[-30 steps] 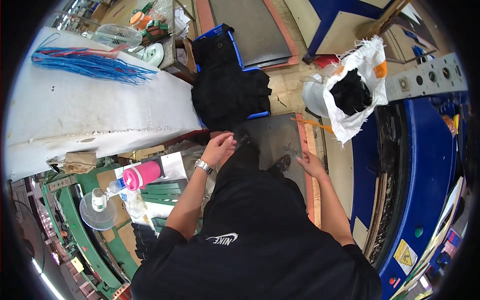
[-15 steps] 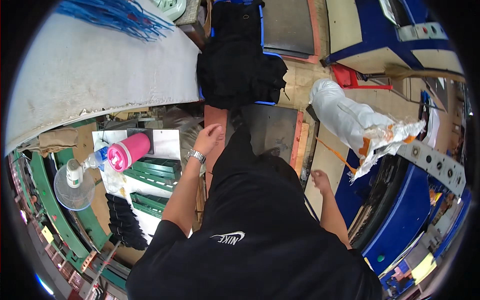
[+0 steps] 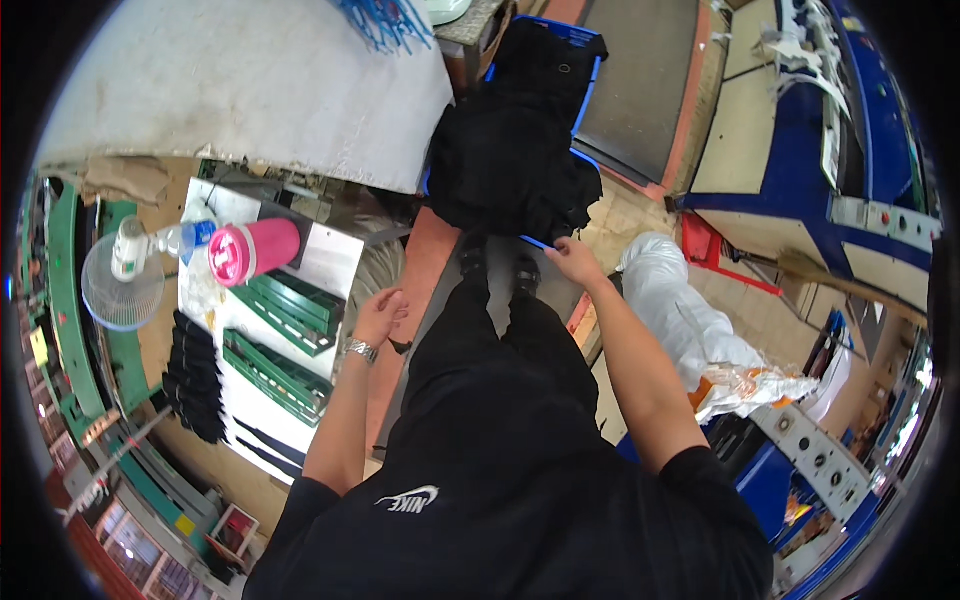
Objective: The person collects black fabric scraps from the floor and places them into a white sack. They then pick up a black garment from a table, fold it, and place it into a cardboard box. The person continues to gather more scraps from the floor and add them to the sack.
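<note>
Black cloth pieces [image 3: 510,160] lie heaped over blue crates [image 3: 586,95] on the floor ahead of my feet. My right hand [image 3: 575,262] reaches forward beside the near edge of this heap, its fingers loosely bent and apart. Whether a fingertip touches the cloth or the crate rim, I cannot tell. My left hand [image 3: 381,317], with a metal watch [image 3: 361,349] on the wrist, hangs over the floor beside the white-topped stand. Its fingers are slightly curled, with nothing seen in them. A small dark scrap [image 3: 400,347] shows just below that hand.
At left, a pink jug [image 3: 254,251], green metal pieces [image 3: 290,305] and bundled black strips [image 3: 194,380] rest by a white board [image 3: 255,405]. A fan [image 3: 124,280] stands beyond. A white table [image 3: 260,90] is ahead left; a white wrapped roll [image 3: 665,300] and blue machines [image 3: 800,170] are right.
I have moved nearer the black heap, and both feet now show. My right hand has swung forward and left toward the crates. My left hand has dropped back and slightly left.
</note>
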`<control>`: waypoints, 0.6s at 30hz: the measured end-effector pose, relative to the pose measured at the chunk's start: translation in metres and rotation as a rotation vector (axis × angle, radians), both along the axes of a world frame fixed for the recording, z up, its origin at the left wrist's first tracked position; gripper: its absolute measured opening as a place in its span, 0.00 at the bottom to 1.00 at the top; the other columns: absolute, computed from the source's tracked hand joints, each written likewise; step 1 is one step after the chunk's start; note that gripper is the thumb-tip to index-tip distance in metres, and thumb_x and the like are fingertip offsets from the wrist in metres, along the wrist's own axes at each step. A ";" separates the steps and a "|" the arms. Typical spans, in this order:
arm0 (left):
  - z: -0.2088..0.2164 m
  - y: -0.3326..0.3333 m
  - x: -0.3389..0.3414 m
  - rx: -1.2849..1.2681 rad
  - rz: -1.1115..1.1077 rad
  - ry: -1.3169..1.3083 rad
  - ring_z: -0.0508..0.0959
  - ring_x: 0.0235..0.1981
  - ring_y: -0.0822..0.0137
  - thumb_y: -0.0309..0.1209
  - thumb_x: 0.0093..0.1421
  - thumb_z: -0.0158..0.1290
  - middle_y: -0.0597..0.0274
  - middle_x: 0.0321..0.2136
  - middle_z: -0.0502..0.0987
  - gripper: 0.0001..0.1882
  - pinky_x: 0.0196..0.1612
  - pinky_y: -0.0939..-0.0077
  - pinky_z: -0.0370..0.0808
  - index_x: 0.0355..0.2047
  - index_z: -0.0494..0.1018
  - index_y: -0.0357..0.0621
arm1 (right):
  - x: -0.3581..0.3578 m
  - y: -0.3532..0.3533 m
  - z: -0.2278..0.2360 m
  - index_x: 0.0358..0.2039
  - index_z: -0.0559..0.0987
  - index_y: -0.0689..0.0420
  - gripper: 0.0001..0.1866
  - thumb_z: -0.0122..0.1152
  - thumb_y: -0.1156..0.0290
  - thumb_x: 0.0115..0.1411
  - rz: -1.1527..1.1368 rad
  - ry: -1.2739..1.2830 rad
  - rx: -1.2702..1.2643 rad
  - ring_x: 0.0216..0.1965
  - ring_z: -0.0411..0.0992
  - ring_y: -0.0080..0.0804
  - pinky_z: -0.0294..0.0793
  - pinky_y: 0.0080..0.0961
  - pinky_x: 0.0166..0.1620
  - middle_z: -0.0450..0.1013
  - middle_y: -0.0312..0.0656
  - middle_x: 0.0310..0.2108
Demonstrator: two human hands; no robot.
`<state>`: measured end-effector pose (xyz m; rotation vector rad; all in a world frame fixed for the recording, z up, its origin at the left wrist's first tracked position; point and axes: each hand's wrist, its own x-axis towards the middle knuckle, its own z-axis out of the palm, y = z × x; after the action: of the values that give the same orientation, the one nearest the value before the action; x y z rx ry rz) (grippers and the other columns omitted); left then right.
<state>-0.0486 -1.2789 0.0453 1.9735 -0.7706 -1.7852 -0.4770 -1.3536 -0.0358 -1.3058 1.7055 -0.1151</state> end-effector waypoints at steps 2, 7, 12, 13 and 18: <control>0.005 0.037 0.010 0.016 0.134 -0.017 0.83 0.36 0.72 0.43 0.69 0.52 0.61 0.40 0.82 0.24 0.35 0.81 0.77 0.59 0.70 0.43 | 0.010 -0.021 -0.007 0.50 0.79 0.63 0.28 0.65 0.51 0.60 0.088 -0.022 0.000 0.45 0.79 0.42 0.77 0.33 0.49 0.80 0.53 0.43; 0.034 0.169 -0.007 0.121 0.499 -0.130 0.82 0.34 0.75 0.43 0.69 0.51 0.65 0.38 0.82 0.21 0.29 0.81 0.75 0.55 0.73 0.44 | 0.013 -0.025 -0.029 0.46 0.81 0.61 0.25 0.66 0.52 0.59 0.424 -0.047 -0.071 0.41 0.80 0.43 0.77 0.35 0.45 0.81 0.51 0.39; 0.045 0.284 -0.048 0.345 0.639 -0.216 0.80 0.32 0.75 0.46 0.68 0.52 0.68 0.37 0.82 0.21 0.30 0.80 0.75 0.55 0.74 0.47 | -0.049 0.002 -0.115 0.47 0.80 0.55 0.24 0.63 0.48 0.60 0.424 -0.024 0.222 0.28 0.75 0.27 0.75 0.26 0.33 0.76 0.35 0.30; 0.041 0.311 -0.062 0.385 0.707 -0.187 0.80 0.32 0.74 0.46 0.68 0.52 0.68 0.37 0.82 0.22 0.30 0.79 0.75 0.55 0.73 0.47 | -0.056 0.006 -0.116 0.51 0.77 0.54 0.27 0.61 0.47 0.61 0.470 0.058 0.361 0.32 0.76 0.29 0.76 0.33 0.34 0.77 0.36 0.34; 0.028 0.399 -0.118 0.442 1.050 -0.130 0.81 0.33 0.72 0.47 0.68 0.52 0.65 0.39 0.82 0.23 0.29 0.74 0.76 0.58 0.71 0.49 | -0.078 0.015 -0.093 0.51 0.76 0.54 0.24 0.59 0.50 0.63 0.575 0.112 0.521 0.33 0.76 0.30 0.76 0.37 0.35 0.76 0.38 0.35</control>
<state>-0.1668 -0.8804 0.0737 2.1209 0.6326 -1.2023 -0.5546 -1.3386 -0.1287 -1.3517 1.2615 0.6997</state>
